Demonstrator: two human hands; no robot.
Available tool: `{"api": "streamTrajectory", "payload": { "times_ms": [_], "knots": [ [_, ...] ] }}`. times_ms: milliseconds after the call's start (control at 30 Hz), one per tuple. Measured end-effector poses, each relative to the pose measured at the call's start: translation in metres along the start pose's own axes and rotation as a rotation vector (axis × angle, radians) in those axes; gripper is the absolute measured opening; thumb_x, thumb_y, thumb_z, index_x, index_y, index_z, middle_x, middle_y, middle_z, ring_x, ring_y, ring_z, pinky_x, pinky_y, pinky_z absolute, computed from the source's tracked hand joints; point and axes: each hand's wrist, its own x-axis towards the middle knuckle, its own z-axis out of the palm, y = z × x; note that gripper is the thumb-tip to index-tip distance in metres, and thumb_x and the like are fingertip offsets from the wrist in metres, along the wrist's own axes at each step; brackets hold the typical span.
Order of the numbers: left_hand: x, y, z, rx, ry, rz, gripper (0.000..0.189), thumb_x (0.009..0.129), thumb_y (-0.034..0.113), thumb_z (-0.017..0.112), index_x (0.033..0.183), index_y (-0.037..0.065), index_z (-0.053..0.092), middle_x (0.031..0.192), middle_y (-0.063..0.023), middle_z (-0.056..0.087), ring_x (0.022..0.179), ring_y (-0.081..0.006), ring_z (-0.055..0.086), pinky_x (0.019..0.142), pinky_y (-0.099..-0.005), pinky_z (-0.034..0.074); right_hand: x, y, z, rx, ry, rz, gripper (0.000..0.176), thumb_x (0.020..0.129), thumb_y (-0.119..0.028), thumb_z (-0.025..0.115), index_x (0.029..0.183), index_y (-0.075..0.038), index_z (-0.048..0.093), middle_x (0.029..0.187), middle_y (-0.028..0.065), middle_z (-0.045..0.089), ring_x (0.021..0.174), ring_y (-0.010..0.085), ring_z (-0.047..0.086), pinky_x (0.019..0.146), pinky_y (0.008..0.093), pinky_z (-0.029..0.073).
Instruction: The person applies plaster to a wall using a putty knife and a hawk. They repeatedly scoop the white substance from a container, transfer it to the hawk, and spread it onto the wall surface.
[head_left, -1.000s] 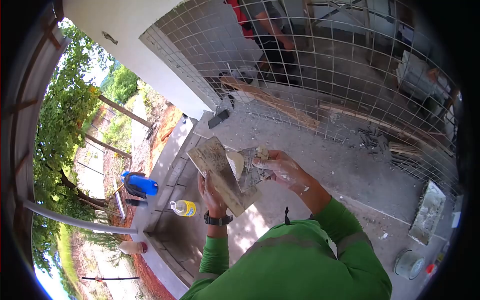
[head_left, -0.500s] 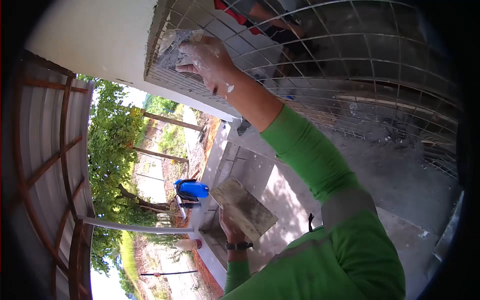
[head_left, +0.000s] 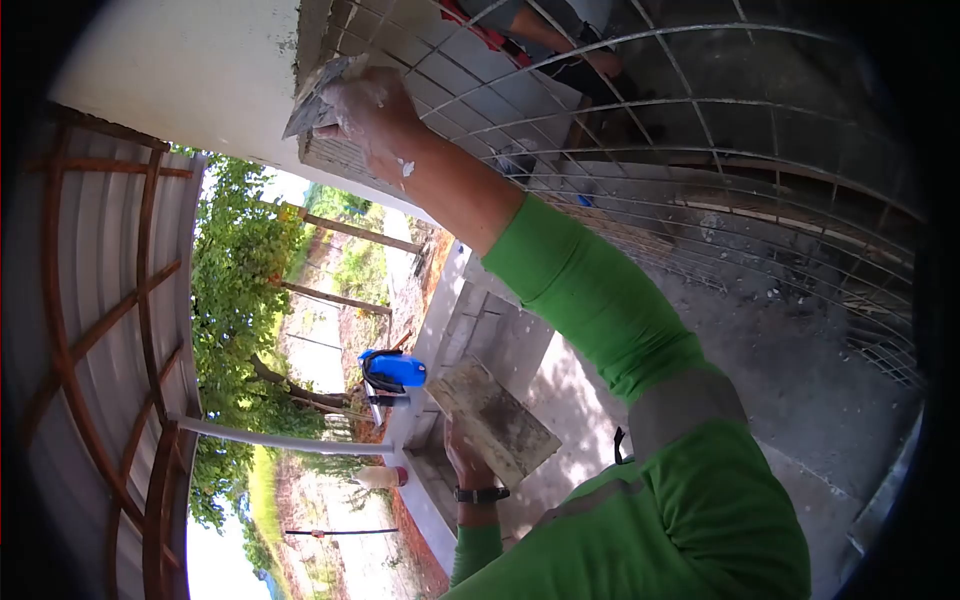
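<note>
Scraper (head_left: 316, 98) in right hand (head_left: 375, 115), board (head_left: 495, 415) in left hand (head_left: 466, 456) — well apart

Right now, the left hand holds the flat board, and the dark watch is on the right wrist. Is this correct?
Not quite: the head view shows the dark watch on the wrist of the left hand, which does hold the flat board.

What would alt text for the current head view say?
The right hand holds a trowel by the edge of a pale wall, beside a wire mesh, while the left hand holds a flat board lower in view. Behind the mesh, part of another person shows; a blue container is beyond the board.
</note>
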Motion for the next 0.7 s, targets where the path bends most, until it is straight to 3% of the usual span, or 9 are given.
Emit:
{"api": "streamTrajectory", "payload": {
  "times_ms": [100, 233, 300, 433, 500, 633, 700],
  "knots": [
    [0.004, -0.014, 0.006, -0.147, 0.019, -0.133, 0.045, 0.106, 0.031, 0.033, 0.116, -0.005, 0.058, 0.104, -0.0122, 0.062, 0.094, -0.0194, 0.06, 0.084, -0.0343, 0.05, -0.011, -0.018, 0.004, 0.044, -0.03, -0.013, 0.009, 0.083, -0.002, 0.058, 0.084, 0.007, 0.062, 0.075, 0.0139, 0.063, 0.059, 0.0232, 0.065, 0.048, 0.0356, 0.059],
    [0.004, -0.003, 0.013, 0.02, -0.005, -0.011, 0.045, 0.106, 0.029, 0.032, 0.116, -0.007, 0.058, 0.106, -0.0148, 0.063, 0.094, -0.0219, 0.061, 0.085, -0.0352, 0.05, -0.028, -0.038, 0.006, 0.096, 0.033, -0.032, 0.009, 0.085, -0.003, 0.056, 0.084, 0.005, 0.061, 0.069, 0.0114, 0.061, 0.054, 0.0217, 0.063, 0.046, 0.034, 0.057],
    [0.006, -0.013, 0.014, -0.233, 0.004, -0.154, 0.047, 0.105, 0.029, 0.032, 0.116, -0.009, 0.057, 0.108, -0.0174, 0.063, 0.095, -0.0252, 0.061, 0.085, -0.0359, 0.049, -0.032, -0.038, -0.002, 0.162, -0.123, -0.149, 0.009, 0.086, -0.003, 0.057, 0.083, 0.005, 0.06, 0.074, 0.0124, 0.061, 0.059, 0.0213, 0.063, 0.05, 0.0335, 0.058],
    [0.007, -0.028, 0.022, -0.299, 0.034, -0.146, 0.049, 0.104, 0.031, 0.033, 0.114, -0.01, 0.058, 0.109, -0.0199, 0.062, 0.096, -0.0286, 0.062, 0.085, -0.0367, 0.05, -0.027, -0.042, 0.001, 0.186, -0.093, -0.196, 0.014, 0.089, -0.007, 0.061, 0.094, 0.005, 0.056, 0.085, 0.014, 0.059, 0.069, 0.0207, 0.065, 0.055, 0.0325, 0.06],
    [0.008, -0.028, 0.024, -0.213, 0.015, -0.118, 0.053, 0.104, 0.034, 0.032, 0.114, -0.01, 0.059, 0.108, -0.0199, 0.062, 0.096, -0.0297, 0.062, 0.084, -0.0375, 0.05, -0.036, -0.061, -0.005, 0.135, -0.23, -0.177, 0.027, 0.089, -0.011, 0.065, 0.105, 0.003, 0.049, 0.095, 0.0153, 0.055, 0.079, 0.021, 0.065, 0.058, 0.0328, 0.061],
    [0.01, -0.021, 0.028, -0.212, 0.005, -0.099, 0.053, 0.104, 0.035, 0.032, 0.113, -0.009, 0.06, 0.106, -0.0201, 0.062, 0.094, -0.0304, 0.062, 0.082, -0.0384, 0.05, -0.03, -0.063, -0.002, 0.074, -0.238, -0.269, 0.034, 0.09, -0.013, 0.066, 0.111, 0.002, 0.044, 0.095, 0.014, 0.054, 0.079, 0.0206, 0.065, 0.058, 0.0331, 0.061],
    [0.013, -0.026, 0.03, -0.333, -0.02, -0.187, 0.055, 0.104, 0.037, 0.032, 0.112, -0.009, 0.06, 0.103, -0.0188, 0.063, 0.093, -0.0295, 0.063, 0.081, -0.0392, 0.05, -0.037, -0.088, 0.0, 0.028, -0.255, -0.201, 0.034, 0.09, -0.012, 0.066, 0.11, 0.003, 0.044, 0.091, 0.0127, 0.055, 0.07, 0.0208, 0.065, 0.055, 0.0311, 0.059]
  ]
}}
